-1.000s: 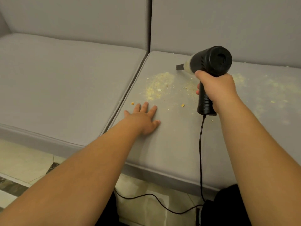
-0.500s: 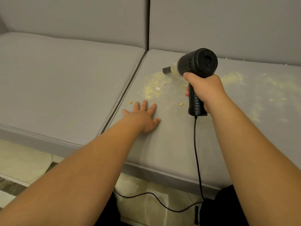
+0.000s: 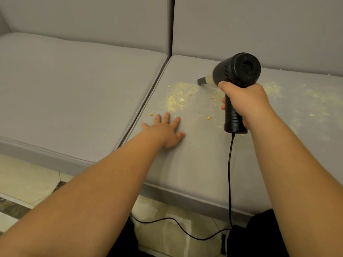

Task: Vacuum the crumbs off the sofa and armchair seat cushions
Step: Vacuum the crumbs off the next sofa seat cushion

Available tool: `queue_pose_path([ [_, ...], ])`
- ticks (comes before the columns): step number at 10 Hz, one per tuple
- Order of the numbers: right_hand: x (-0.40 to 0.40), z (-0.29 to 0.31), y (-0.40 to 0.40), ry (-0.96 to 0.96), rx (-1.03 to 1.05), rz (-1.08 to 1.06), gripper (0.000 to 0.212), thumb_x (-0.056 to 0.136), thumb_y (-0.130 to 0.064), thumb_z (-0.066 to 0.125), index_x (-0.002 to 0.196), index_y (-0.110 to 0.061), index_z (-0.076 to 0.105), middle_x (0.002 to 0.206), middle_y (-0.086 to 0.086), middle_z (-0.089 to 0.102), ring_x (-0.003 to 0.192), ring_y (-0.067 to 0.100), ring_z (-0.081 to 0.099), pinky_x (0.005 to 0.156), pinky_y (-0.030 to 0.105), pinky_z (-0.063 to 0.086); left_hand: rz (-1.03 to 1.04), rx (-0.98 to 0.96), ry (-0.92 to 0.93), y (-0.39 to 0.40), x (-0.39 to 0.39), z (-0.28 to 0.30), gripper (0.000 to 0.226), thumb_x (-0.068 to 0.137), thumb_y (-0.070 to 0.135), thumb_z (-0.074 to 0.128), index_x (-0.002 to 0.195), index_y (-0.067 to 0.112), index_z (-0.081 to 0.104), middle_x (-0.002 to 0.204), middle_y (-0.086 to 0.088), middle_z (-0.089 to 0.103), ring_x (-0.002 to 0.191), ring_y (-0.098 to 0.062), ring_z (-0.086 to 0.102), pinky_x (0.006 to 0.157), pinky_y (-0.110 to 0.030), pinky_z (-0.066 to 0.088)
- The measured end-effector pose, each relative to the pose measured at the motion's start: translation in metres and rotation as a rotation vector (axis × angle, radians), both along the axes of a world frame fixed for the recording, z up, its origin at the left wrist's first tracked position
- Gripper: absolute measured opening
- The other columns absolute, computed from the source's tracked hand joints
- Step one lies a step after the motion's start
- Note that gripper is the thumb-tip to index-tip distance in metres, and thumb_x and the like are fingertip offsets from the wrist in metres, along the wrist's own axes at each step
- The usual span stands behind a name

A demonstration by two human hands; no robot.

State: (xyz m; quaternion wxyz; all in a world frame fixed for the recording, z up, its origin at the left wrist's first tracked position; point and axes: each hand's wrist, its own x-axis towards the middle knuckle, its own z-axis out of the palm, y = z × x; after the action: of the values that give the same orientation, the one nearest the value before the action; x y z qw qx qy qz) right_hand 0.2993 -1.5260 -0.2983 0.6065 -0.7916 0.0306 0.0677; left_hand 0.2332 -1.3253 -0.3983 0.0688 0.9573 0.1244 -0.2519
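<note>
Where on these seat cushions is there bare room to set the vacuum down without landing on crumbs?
The left seat cushion shows bare fabric up to the seam. On the right seat cushion, the front strip between the left hand and the cord is bare. Crowded: crumb pile by the nozzle, and scatter right of the right hand.

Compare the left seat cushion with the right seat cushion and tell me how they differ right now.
The left seat cushion looks free of crumbs; the right seat cushion carries yellow crumbs in patches. Nothing rests on the left one; the left hand lies flat on the right one, and the right hand holds the handheld vacuum over it. Both are grey fabric.
</note>
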Motion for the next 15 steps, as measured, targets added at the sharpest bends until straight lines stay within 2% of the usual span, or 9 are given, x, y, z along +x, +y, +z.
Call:
queue_pose_path([
  [3,-0.001,-0.003,0.012,0.036,0.031,0.042,0.016,0.090,-0.034,0.077,0.097,-0.023,0.068,0.086,0.005,0.074,0.067,0.014,0.073,0.065,0.033,0.064,0.011,-0.013,-0.010,0.000,-0.003,0.001,0.072,0.104,0.068,0.024,0.163,0.044,-0.009,0.172,0.006,-0.020,0.158,-0.027,-0.016,0.120,-0.073,0.005],
  [5,0.012,-0.008,0.011,0.036,0.078,-0.054,0.021,0.088,-0.036,0.078,0.101,-0.023,0.066,0.088,0.004,0.074,0.072,0.016,0.074,0.079,0.040,0.066,0.009,-0.011,-0.011,0.000,-0.002,0.000,0.072,0.103,0.068,0.024,0.163,0.044,-0.009,0.172,0.006,-0.020,0.158,-0.027,-0.016,0.119,-0.073,0.005],
  [6,0.014,-0.010,0.010,0.081,0.102,-0.039,0.027,0.089,-0.038,0.079,0.107,-0.023,0.065,0.097,0.007,0.075,0.078,0.017,0.075,0.077,0.039,0.065,0.005,-0.012,-0.012,0.001,-0.002,0.000,0.072,0.104,0.068,0.024,0.163,0.044,-0.009,0.172,0.006,-0.020,0.158,-0.027,-0.016,0.119,-0.073,0.004],
  [7,0.014,-0.007,0.010,0.119,0.114,-0.011,0.029,0.090,-0.038,0.079,0.108,-0.022,0.065,0.097,0.007,0.075,0.076,0.017,0.075,0.069,0.036,0.063,0.006,-0.016,-0.011,0.001,-0.001,0.000,0.072,0.104,0.067,0.025,0.163,0.044,-0.009,0.172,0.005,-0.020,0.158,-0.028,-0.016,0.119,-0.074,0.004],
  [9,0.001,0.000,0.022,0.123,0.086,0.132,0.034,0.089,-0.039,0.080,0.114,-0.018,0.070,0.095,0.008,0.077,0.074,0.018,0.076,0.070,0.035,0.065,0.013,-0.015,-0.009,0.000,0.000,-0.001,0.073,0.103,0.068,0.025,0.163,0.044,-0.009,0.172,0.005,-0.020,0.158,-0.029,-0.017,0.118,-0.075,0.004],
  [10,-0.007,0.002,0.029,0.104,0.065,0.167,0.029,0.090,-0.039,0.080,0.108,-0.018,0.070,0.093,0.009,0.077,0.071,0.017,0.075,0.071,0.036,0.066,0.007,-0.011,-0.012,-0.001,0.000,-0.002,0.073,0.103,0.069,0.025,0.163,0.044,-0.009,0.172,0.005,-0.020,0.158,-0.029,-0.017,0.118,-0.075,0.004],
  [11,-0.009,0.003,0.031,0.099,0.044,0.179,0.027,0.089,-0.038,0.081,0.104,-0.018,0.070,0.091,0.010,0.077,0.070,0.018,0.075,0.074,0.039,0.066,0.006,-0.008,-0.014,0.001,0.000,-0.003,0.073,0.103,0.069,0.025,0.163,0.044,-0.009,0.172,0.005,-0.020,0.158,-0.030,-0.016,0.119,-0.075,0.004],
  [15,-0.016,0.008,0.037,0.092,0.006,0.248,0.035,0.088,-0.042,0.081,0.110,-0.015,0.072,0.093,0.010,0.079,0.071,0.018,0.076,0.075,0.039,0.066,-0.007,-0.038,-0.016,0.010,-0.010,0.002,0.071,0.104,0.067,0.025,0.163,0.044,-0.006,0.173,0.005,-0.016,0.159,-0.027,-0.014,0.122,-0.069,0.001],
])
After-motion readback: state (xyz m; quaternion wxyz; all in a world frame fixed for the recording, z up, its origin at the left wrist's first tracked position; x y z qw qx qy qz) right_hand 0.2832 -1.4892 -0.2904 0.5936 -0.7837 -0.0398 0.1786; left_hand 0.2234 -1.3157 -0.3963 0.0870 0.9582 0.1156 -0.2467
